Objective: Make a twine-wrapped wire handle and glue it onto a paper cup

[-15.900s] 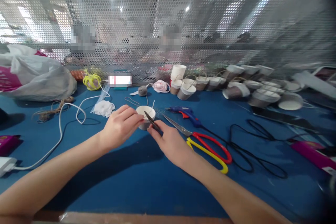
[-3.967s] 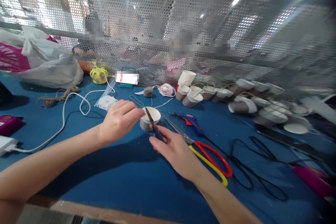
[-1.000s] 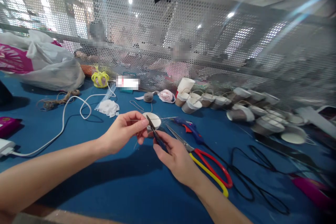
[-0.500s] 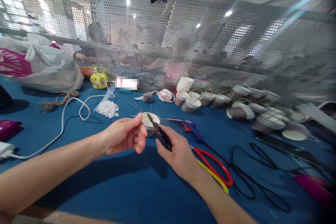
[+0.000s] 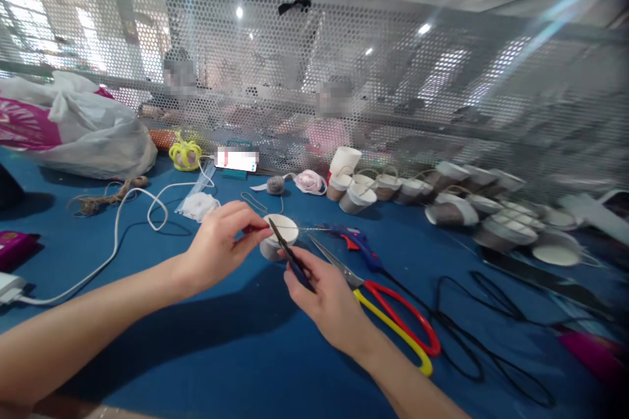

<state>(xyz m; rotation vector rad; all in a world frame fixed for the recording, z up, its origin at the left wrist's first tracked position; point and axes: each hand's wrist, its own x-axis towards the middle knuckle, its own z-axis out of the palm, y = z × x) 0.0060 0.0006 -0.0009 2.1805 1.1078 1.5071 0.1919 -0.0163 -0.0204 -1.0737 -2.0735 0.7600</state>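
Note:
My left hand (image 5: 226,241) is closed in a pinch above the table, its fingertips on the end of a thin wire-like strand (image 5: 307,229). The strand runs sideways past a small cup (image 5: 272,249) toward the glue gun (image 5: 361,245). My right hand (image 5: 327,291) is wrapped round dark-handled pliers (image 5: 297,268), whose jaws meet the strand close to my left fingertips, over the cup's white rim. Whether the jaws grip the strand is too small to tell. Scissors (image 5: 388,314) with red and yellow handles lie beside my right wrist.
Several small cups with handles (image 5: 358,196) stand at the back right, below a perforated metal screen (image 5: 275,78). A phone (image 5: 236,159), grey yarn (image 5: 275,184), ribbon rolls (image 5: 310,181) and a plastic bag (image 5: 93,131) line the back. Cables (image 5: 466,340) cross the blue table.
My left hand has turned palm-down and its fingertips have come to the pliers' tip. The pliers have shifted slightly left and down in my right hand.

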